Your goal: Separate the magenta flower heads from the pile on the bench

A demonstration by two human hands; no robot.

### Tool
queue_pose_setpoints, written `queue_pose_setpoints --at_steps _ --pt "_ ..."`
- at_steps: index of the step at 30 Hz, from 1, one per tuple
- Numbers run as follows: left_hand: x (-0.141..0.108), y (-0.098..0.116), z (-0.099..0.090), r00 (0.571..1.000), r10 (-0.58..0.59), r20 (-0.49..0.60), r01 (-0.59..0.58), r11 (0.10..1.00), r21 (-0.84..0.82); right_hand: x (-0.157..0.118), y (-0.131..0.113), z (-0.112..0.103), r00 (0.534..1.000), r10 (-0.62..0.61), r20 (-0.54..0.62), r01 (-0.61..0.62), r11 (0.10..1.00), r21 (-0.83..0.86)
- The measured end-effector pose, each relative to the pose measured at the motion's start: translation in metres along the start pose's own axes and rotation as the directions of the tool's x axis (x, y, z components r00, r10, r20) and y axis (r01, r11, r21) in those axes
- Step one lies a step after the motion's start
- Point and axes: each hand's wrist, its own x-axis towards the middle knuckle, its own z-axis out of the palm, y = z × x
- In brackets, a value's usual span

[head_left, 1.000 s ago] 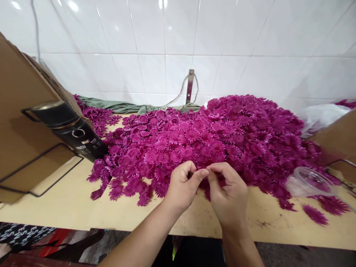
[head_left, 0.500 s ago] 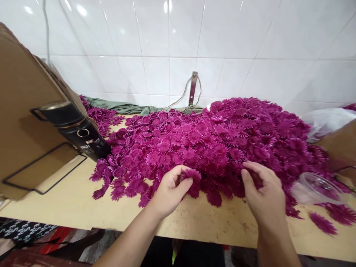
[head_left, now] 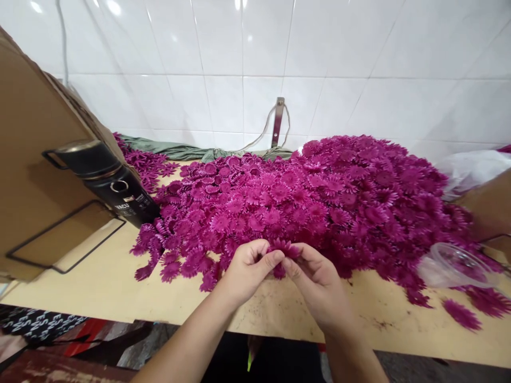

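A magenta artificial flower head (head_left: pixel 284 247) with fringed petals is pinched between my two hands at the near edge of a big heap. My left hand (head_left: pixel 249 268) grips its left side between thumb and fingers. Closed on its right side is my right hand (head_left: pixel 317 279), with the thumb tips almost meeting in front. Behind them spreads the heap of magenta flower heads (head_left: pixel 275 197), piled high on the wooden table (head_left: pixel 275 314). Whether the held piece is one layer or several, I cannot tell.
On the left a black vacuum bottle (head_left: pixel 109 181) leans by a cardboard box (head_left: pixel 43 159) and a black wire frame (head_left: pixel 59 270). A clear plastic tub (head_left: pixel 459 268) and loose flower heads (head_left: pixel 462 314) lie at the right. Behind are a green cloth (head_left: pixel 171 150) and a tiled wall (head_left: pixel 223 101).
My right hand has come left from the heap's front edge to join my left hand at the flower head. My left hand has barely moved.
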Motion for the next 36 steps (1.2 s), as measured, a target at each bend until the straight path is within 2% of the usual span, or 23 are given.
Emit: queue_pose_setpoints --at_steps 3,5,7,9,11,13,15,17,19,22,25,28,30,33,36 --pt "-0.001 0.001 -0.002 0.999 0.026 0.046 -0.026 1.0 -0.001 0.003 0.004 0.004 0.998 0.026 -0.064 -0.02 0.996 0.091" --pt "-0.002 0.003 -0.005 0.999 0.03 0.041 -0.031 0.999 0.036 0.006 0.008 0.002 0.984 0.046 -0.171 -0.027 0.993 0.114" --pt "-0.004 0.005 -0.011 0.999 0.034 0.006 -0.034 0.994 0.104 0.009 0.01 -0.006 0.939 0.069 -0.336 -0.006 0.983 0.186" --pt "-0.006 0.007 -0.019 0.997 0.057 -0.045 -0.048 0.982 0.181 0.013 0.01 -0.017 0.865 0.082 -0.495 0.058 0.964 0.26" --pt "-0.008 0.008 -0.028 0.994 0.081 -0.072 -0.059 0.962 0.268 0.015 0.007 -0.028 0.822 0.079 -0.564 0.095 0.957 0.273" --pt "-0.01 0.007 -0.036 0.991 0.11 -0.072 -0.074 0.922 0.38 0.014 0.005 -0.033 0.829 0.091 -0.552 0.066 0.964 0.257" --pt "-0.011 0.005 -0.043 0.976 0.199 -0.088 -0.128 0.85 0.511 0.011 0.005 -0.032 0.862 0.129 -0.49 0.002 0.967 0.257" --pt "-0.011 0.005 -0.047 0.932 0.338 -0.131 -0.188 0.76 0.623 0.008 0.007 -0.029 0.881 0.165 -0.442 -0.045 0.962 0.271" --pt "-0.011 0.007 -0.049 0.868 0.46 -0.184 -0.225 0.697 0.681 0.006 0.011 -0.025 0.884 0.192 -0.427 -0.071 0.956 0.284" --pt "-0.014 0.012 -0.044 0.811 0.55 -0.198 -0.291 0.673 0.68 0.006 0.015 -0.021 0.886 0.219 -0.409 -0.104 0.953 0.284" --pt "-0.018 0.012 -0.03 0.833 0.546 -0.085 -0.367 0.662 0.654 0.005 0.016 -0.015 0.914 0.206 -0.349 -0.128 0.964 0.234" --pt "-0.019 0.007 -0.012 0.878 0.476 0.059 -0.401 0.662 0.633 0.003 0.016 -0.007 0.948 0.164 -0.274 -0.126 0.98 0.153" --pt "-0.018 0.002 -0.003 0.897 0.428 0.109 -0.397 0.675 0.621 0.001 0.017 -0.003 0.959 0.15 -0.24 -0.125 0.985 0.117" --pt "-0.014 -0.002 0.005 0.926 0.366 0.093 -0.349 0.734 0.583 0.0 0.019 0.001 0.961 0.162 -0.224 -0.137 0.983 0.124" --pt "-0.011 -0.003 0.006 0.948 0.316 0.044 -0.299 0.831 0.47 0.0 0.021 0.003 0.964 0.17 -0.206 -0.137 0.977 0.165"
